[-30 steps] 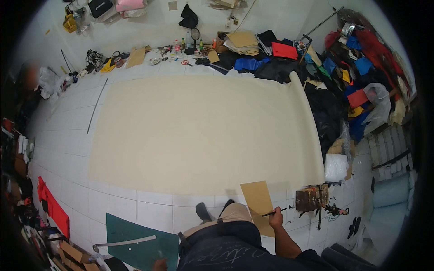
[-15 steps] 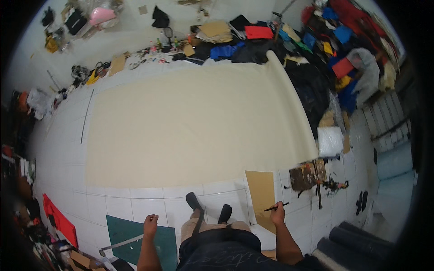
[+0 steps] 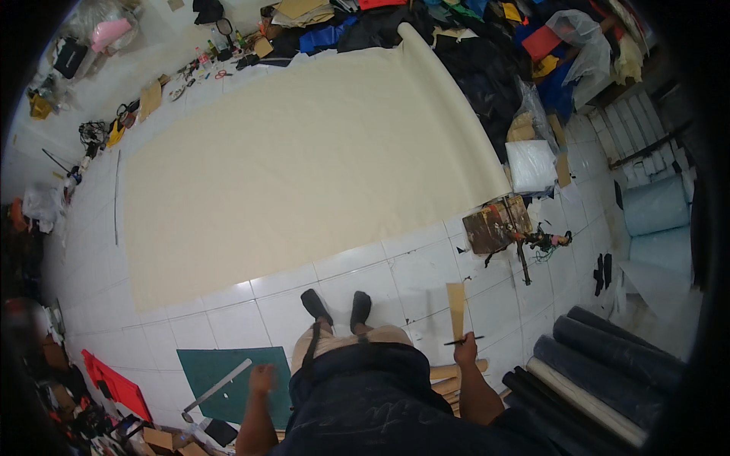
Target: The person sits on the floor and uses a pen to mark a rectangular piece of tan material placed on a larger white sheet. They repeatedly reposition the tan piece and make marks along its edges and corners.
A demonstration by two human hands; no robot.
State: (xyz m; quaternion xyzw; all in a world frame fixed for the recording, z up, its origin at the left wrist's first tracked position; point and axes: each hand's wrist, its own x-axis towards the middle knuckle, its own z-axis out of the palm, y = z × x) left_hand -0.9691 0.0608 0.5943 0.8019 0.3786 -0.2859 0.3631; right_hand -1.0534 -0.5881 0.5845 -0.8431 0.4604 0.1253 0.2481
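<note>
While the person is standing on the white tiled floor (image 3: 228, 319), the left hand (image 3: 263, 378) is hanging over the green cutting mat (image 3: 220, 368) beside a long metal ruler (image 3: 218, 387), fingers loosely curled and gripping nothing. Ahead, a wide cream fabric sheet (image 3: 304, 159) is lying unrolled across the tiles. Further right, the right hand (image 3: 464, 349) is closing its fingers around a narrow tan cardboard strip (image 3: 456, 308), held upright, and a thin dark pen (image 3: 464, 340).

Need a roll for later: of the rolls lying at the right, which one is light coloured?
The cream roll, lying between the dark rolls near the right hand.
</note>
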